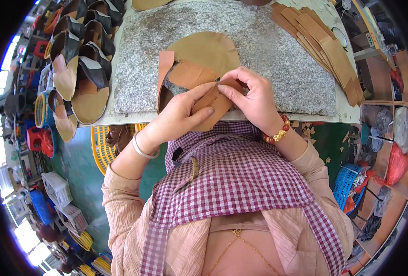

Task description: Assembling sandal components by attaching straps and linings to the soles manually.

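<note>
Just above the near table edge, my left hand (178,115) and my right hand (254,94) are closed on a brown leather piece (215,109) with small dark printing on it. Fingers and thumb of the left hand grip its left side. The right thumb and forefinger pinch its upper edge, close to the left fingertips. Behind my hands lies a shoe upper (208,48) with a tan inner face, an orange-brown patch (192,73) and a pinkish strip (164,66). Whether the held piece is joined to this upper is hidden by my hands.
A grey speckled slab (286,69) covers most of the table. Overlapping brown leather pieces (323,43) lie at the right. Several dark shoe uppers (91,69) are stacked at the left edge. Below the table stand a yellow basket (101,147) and a blue basket (348,184).
</note>
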A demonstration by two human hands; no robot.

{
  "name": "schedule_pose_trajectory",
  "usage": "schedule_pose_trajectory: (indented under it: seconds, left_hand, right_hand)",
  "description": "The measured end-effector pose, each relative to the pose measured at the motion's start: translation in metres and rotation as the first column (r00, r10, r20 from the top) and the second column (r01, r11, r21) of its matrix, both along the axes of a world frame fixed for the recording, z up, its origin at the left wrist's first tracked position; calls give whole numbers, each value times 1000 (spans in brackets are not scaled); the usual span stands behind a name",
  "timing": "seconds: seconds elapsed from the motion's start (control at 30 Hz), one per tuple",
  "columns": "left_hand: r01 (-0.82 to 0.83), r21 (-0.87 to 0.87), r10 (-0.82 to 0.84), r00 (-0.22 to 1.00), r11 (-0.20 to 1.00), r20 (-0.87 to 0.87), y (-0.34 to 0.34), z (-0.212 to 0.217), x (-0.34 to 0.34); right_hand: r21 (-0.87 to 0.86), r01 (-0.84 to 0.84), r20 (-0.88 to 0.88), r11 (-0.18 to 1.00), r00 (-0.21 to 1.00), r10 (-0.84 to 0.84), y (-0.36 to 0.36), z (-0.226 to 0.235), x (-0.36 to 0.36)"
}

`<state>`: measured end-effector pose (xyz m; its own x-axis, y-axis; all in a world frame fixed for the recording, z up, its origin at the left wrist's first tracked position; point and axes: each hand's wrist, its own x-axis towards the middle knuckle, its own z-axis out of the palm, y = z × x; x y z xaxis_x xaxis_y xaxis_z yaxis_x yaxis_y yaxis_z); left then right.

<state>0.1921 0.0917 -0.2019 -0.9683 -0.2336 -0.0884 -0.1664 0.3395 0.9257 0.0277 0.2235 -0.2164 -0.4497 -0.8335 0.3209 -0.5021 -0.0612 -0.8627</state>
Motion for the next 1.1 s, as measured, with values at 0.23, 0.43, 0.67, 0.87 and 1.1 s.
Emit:
schedule_pose_trajectory:
  seconds: [0.23,0.43,0.67,0.87,1.1]
  left_hand:
    - [-103,-57,102,994,993,-23,3,20,-19]
    - [-75,-386,43,995,919,-91,9,28,-3]
    - [-239,-709,-117,903,663,-414,-28,50,2]
    - [-483,-762,1,845,432,-535,-46,80,-50]
    - [-802,-253,107,364,541,-925,-55,88,-73]
  right_hand:
    - [-74,250,478,965,859,-185,-26,-1,-4]
    - [-53,138,790,989,611,-43,-37,1,-50]
    - [3,148,821,989,564,-87,-60,4,-73]
    - [-531,55,-54,846,994,-99,-79,64,-56]
    - [-320,83,25,944,997,-79,-81,90,-52]
